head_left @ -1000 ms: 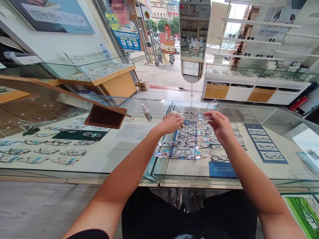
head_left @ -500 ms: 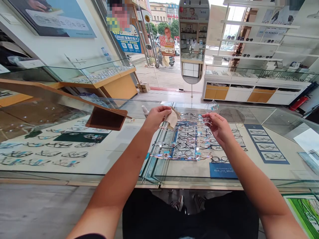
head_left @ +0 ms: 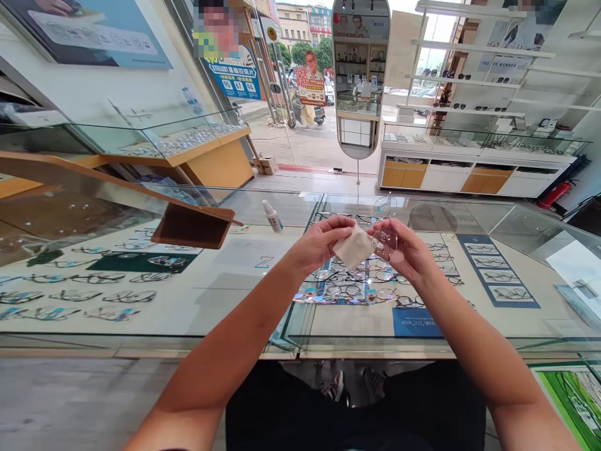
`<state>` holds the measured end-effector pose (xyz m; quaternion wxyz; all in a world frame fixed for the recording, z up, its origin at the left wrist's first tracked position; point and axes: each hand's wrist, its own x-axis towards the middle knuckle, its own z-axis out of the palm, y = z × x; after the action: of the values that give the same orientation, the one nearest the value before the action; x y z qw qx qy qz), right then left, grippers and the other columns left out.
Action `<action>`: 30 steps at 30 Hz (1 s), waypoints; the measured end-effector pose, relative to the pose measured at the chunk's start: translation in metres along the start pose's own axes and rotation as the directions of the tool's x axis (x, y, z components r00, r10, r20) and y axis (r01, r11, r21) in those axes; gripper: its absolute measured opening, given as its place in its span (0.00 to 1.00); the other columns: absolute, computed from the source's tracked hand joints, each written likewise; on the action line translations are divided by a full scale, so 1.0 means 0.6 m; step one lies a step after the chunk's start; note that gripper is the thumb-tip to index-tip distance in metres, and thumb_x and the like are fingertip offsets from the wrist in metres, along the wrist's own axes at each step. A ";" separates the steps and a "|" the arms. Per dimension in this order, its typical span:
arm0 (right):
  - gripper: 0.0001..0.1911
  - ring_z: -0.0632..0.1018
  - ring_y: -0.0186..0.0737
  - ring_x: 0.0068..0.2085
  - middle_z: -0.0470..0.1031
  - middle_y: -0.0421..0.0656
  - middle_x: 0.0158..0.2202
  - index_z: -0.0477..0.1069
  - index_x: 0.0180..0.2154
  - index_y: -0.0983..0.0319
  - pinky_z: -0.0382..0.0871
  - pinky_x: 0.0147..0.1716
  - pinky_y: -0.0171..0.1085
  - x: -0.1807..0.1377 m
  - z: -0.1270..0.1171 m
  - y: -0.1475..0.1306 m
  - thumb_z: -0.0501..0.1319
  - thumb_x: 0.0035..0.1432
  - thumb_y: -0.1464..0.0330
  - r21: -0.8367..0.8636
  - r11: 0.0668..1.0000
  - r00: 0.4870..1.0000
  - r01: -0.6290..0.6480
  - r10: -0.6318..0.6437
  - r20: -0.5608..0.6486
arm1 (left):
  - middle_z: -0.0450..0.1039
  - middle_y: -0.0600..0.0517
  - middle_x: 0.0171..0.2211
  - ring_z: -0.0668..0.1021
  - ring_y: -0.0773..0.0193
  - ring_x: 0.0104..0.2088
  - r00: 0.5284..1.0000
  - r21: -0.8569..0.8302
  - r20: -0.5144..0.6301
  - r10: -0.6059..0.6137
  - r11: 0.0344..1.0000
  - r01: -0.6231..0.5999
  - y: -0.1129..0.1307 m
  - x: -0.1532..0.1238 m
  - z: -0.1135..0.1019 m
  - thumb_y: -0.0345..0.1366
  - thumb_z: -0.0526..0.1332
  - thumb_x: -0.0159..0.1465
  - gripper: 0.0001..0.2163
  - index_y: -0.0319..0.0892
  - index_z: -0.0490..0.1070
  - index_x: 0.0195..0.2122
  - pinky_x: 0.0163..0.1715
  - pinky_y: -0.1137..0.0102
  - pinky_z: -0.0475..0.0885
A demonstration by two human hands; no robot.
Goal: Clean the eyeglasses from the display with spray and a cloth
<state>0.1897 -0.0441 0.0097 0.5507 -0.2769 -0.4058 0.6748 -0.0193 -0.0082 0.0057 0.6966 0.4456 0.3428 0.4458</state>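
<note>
Above the glass counter, my left hand [head_left: 323, 243] pinches a cream cleaning cloth [head_left: 355, 247] that hangs from its fingers. My right hand [head_left: 404, 249] is closed on a pair of thin-rimmed eyeglasses [head_left: 387, 241], one round lens facing me. The cloth touches or overlaps the near side of the glasses; its far side is hidden. Beneath both hands, rows of eyeglass frames [head_left: 345, 292] lie in and on the counter. A white spray bottle [head_left: 272, 217] stands on the glass, left of my left hand.
A brown tray [head_left: 192, 225] sits on the left of the counter [head_left: 225, 300]. More spectacles [head_left: 129, 297] lie under the glass at left, and a blue display strip [head_left: 498, 270] at right. An oval mirror [head_left: 360, 81] stands beyond the counter.
My left hand has moved right with the cloth, bringing it up to the glasses in my right hand. The glasses have turned to face me, and the spray bottle shows fully.
</note>
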 end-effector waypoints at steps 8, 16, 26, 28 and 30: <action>0.13 0.82 0.44 0.48 0.84 0.41 0.39 0.80 0.31 0.54 0.77 0.52 0.44 -0.002 -0.005 -0.017 0.77 0.49 0.56 0.012 0.998 0.996 0.062 -0.061 -0.068 | 0.78 0.46 0.53 0.81 0.59 0.43 0.975 0.073 0.214 0.066 0.994 -0.083 -0.007 -0.004 -0.009 0.33 0.74 0.51 0.29 0.49 0.73 0.55 0.41 0.64 0.78; 0.12 0.82 0.38 0.43 0.85 0.38 0.36 0.80 0.30 0.55 0.76 0.53 0.37 -0.004 -0.003 -0.024 0.79 0.47 0.60 0.147 0.986 0.995 0.083 -0.073 -0.073 | 0.81 0.46 0.41 0.82 0.57 0.43 0.970 0.219 0.239 0.043 0.971 -0.097 -0.035 -0.007 0.008 0.39 0.80 0.52 0.35 0.43 0.64 0.57 0.41 0.65 0.74; 0.09 0.83 0.37 0.42 0.86 0.38 0.36 0.80 0.30 0.55 0.79 0.47 0.35 -0.002 -0.009 -0.027 0.78 0.49 0.63 0.188 0.980 0.996 0.062 -0.049 -0.076 | 0.77 0.52 0.34 0.76 0.63 0.38 0.978 0.274 0.135 0.159 0.943 -0.191 -0.036 0.002 0.006 0.46 0.79 0.52 0.19 0.40 0.79 0.36 0.41 0.66 0.71; 0.09 0.84 0.37 0.42 0.86 0.38 0.36 0.81 0.29 0.55 0.80 0.47 0.36 -0.002 -0.009 -0.028 0.78 0.48 0.63 0.192 0.980 0.996 0.060 -0.045 -0.082 | 0.76 0.51 0.35 0.75 0.64 0.37 0.982 0.206 0.101 0.161 0.962 -0.179 -0.039 0.005 0.004 0.48 0.78 0.52 0.18 0.41 0.80 0.36 0.40 0.67 0.71; 0.08 0.84 0.37 0.42 0.86 0.39 0.36 0.80 0.30 0.55 0.80 0.46 0.36 -0.002 -0.009 -0.027 0.77 0.50 0.63 0.189 0.981 0.996 0.051 -0.036 -0.083 | 0.76 0.51 0.34 0.75 0.66 0.36 0.982 0.128 0.087 0.170 0.975 -0.180 -0.042 0.007 0.004 0.49 0.78 0.53 0.19 0.41 0.80 0.36 0.39 0.67 0.72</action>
<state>0.2030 -0.0430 0.0206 0.6049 -0.2402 -0.3231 0.6870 -0.0081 -0.0103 -0.0171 0.6352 0.5367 0.3052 0.4641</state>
